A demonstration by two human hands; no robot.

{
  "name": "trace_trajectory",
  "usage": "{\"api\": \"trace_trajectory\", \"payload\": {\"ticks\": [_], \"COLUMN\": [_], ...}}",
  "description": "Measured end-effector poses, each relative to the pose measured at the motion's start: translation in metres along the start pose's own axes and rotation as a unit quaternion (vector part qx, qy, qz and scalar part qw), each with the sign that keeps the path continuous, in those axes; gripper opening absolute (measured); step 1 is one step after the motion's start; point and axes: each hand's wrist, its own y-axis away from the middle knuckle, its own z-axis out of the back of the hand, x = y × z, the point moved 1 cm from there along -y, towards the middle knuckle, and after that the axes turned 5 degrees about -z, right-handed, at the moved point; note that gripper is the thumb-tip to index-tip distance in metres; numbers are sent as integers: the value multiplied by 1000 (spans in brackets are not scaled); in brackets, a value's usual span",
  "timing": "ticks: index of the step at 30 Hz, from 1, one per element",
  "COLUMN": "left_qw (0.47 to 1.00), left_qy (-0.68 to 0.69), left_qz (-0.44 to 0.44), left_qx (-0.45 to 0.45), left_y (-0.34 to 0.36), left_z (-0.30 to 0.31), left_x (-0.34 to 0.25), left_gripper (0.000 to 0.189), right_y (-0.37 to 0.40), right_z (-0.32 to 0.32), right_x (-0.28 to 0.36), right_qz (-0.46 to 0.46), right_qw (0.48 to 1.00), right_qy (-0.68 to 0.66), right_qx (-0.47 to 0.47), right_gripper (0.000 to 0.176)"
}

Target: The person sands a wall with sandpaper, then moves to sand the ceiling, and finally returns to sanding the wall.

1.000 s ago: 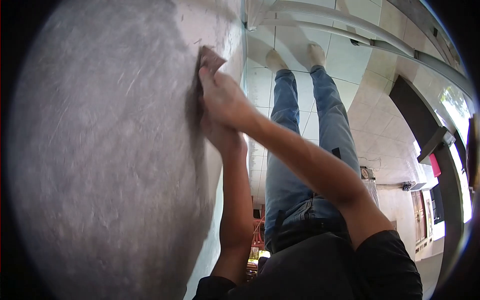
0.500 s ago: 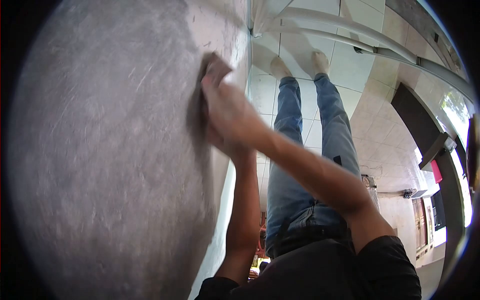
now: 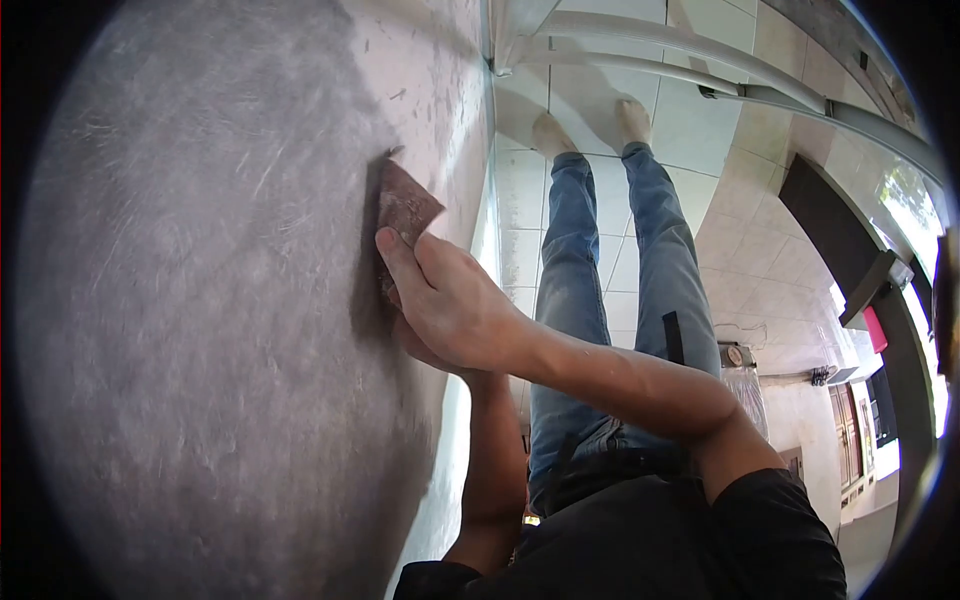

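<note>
A reddish-brown piece of sandpaper (image 3: 408,203), its corner sticking up toward the feet, is pressed along the edge of a grey scratched surface (image 3: 220,300). My right hand (image 3: 455,305) is closed on it, with the thumb lying over its face. My left hand (image 3: 422,346) comes up from below, close against the right one. Its fingers are hidden behind the right hand and the sandpaper. Past the hands, the grey coat gives way to a pale, patchy strip (image 3: 415,60).
My legs in blue jeans (image 3: 570,270) stand on white floor tiles (image 3: 690,110) beside the surface. Metal tubes (image 3: 690,50) cross above the feet. At the right are a dark beam (image 3: 830,230) and a plastic-wrapped item (image 3: 742,390) by the leg.
Both hands and the sandpaper have moved down along the surface edge, toward my body. The right hand, blurred before, now shows clearly.
</note>
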Motion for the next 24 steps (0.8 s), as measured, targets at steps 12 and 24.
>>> {"api": "trace_trajectory", "payload": {"ticks": [12,24], "left_qw": [1000,960], "left_qy": [20,-276], "left_qz": [2,-38], "left_qx": [18,26], "left_y": [-4,-12], "left_z": [-2,-30], "left_x": [1,19], "left_gripper": [25,25], "right_y": [-17,-19], "right_z": [-6,1], "right_x": [-12,2], "right_qz": [107,56], "right_qw": [990,996], "right_qy": [-30,-13], "right_qx": [-88,-63], "right_gripper": [47,52]}}
